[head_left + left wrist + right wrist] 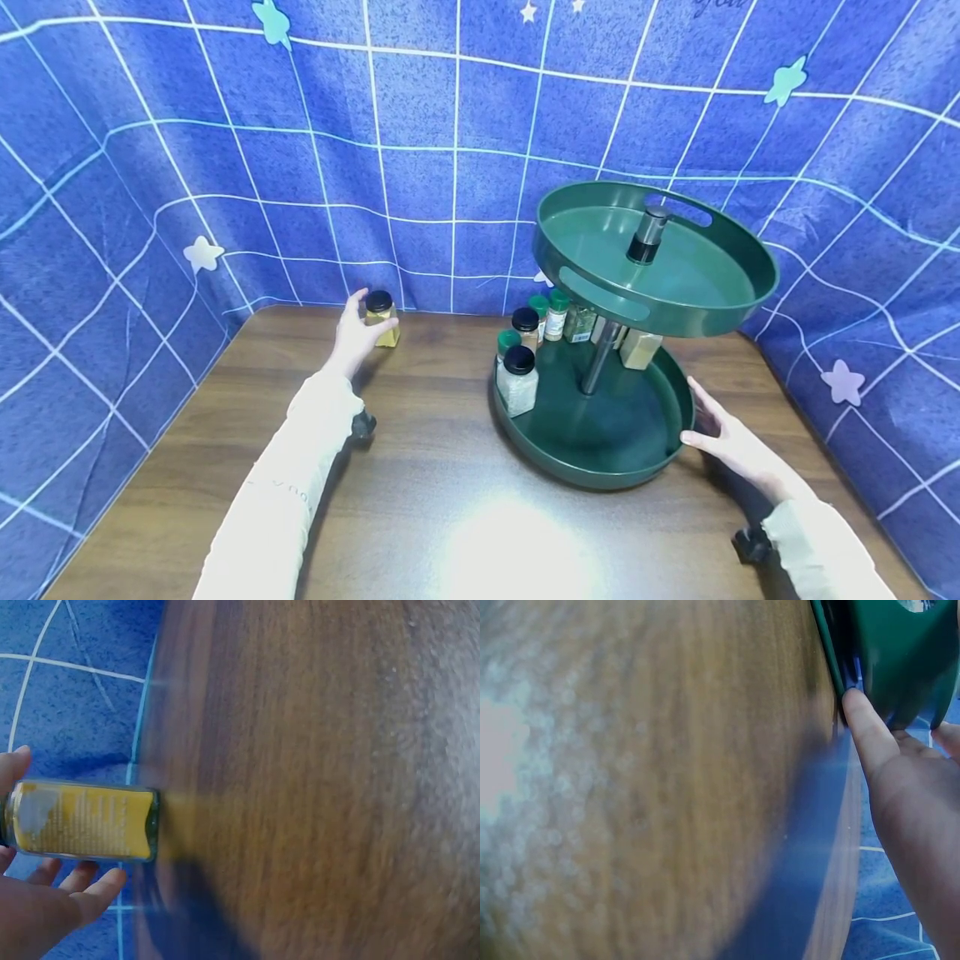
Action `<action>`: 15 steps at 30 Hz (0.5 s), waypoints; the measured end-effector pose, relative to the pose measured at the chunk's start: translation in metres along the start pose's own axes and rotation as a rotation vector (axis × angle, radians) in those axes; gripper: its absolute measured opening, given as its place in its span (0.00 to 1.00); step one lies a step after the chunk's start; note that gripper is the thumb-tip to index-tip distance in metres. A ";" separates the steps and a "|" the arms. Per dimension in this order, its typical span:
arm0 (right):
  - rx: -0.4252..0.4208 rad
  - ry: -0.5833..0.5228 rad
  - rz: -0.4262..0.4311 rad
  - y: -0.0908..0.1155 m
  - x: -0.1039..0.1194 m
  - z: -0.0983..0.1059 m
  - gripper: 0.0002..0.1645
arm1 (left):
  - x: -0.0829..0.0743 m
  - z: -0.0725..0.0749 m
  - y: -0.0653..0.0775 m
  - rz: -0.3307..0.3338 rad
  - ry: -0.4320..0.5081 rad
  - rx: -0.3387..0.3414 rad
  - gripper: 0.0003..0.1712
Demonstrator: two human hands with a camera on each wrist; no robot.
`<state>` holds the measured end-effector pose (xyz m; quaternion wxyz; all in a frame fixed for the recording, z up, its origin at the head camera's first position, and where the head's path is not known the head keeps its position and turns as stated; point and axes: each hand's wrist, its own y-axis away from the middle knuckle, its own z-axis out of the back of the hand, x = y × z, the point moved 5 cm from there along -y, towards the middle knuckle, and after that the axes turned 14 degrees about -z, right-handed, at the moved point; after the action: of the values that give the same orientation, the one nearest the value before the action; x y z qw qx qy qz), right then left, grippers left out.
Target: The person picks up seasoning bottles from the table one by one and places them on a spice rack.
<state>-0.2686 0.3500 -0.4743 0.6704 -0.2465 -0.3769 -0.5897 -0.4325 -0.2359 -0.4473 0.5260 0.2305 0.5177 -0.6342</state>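
At the back left of the table, a square jar (388, 336) with a yellow label and black cap stands upright near the back edge. My left hand (354, 335) spreads around it, with the thumb across the front. In the left wrist view, fingers (97, 894) lie beside the jar (82, 821) with a visible gap. My right hand (729, 437) touches the outer side of the lower tray (592, 477) of a green two-tier stand. The right wrist view shows a straight finger (866, 727) against the rim; some fingertips are hidden.
Several spice jars line the lower tray's left and back, among them a white-filled jar (519, 392) with a black cap. The upper tray (592, 237) holds nothing and overhangs the lower one. A blue patterned cloth (420, 208) hangs behind the table (420, 417).
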 end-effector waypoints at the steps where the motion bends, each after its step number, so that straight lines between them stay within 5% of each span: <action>1: 0.002 -0.002 -0.003 0.000 0.000 0.000 0.49 | 0.001 0.000 0.000 0.002 0.002 -0.007 0.50; 15: -0.005 -0.021 0.041 0.000 -0.001 0.000 0.49 | -0.002 -0.005 0.004 -0.052 -0.015 -0.075 0.38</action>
<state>-0.2688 0.3511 -0.4750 0.6779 -0.2622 -0.3773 -0.5740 -0.4297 -0.2301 -0.4495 0.5216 0.1924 0.5429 -0.6294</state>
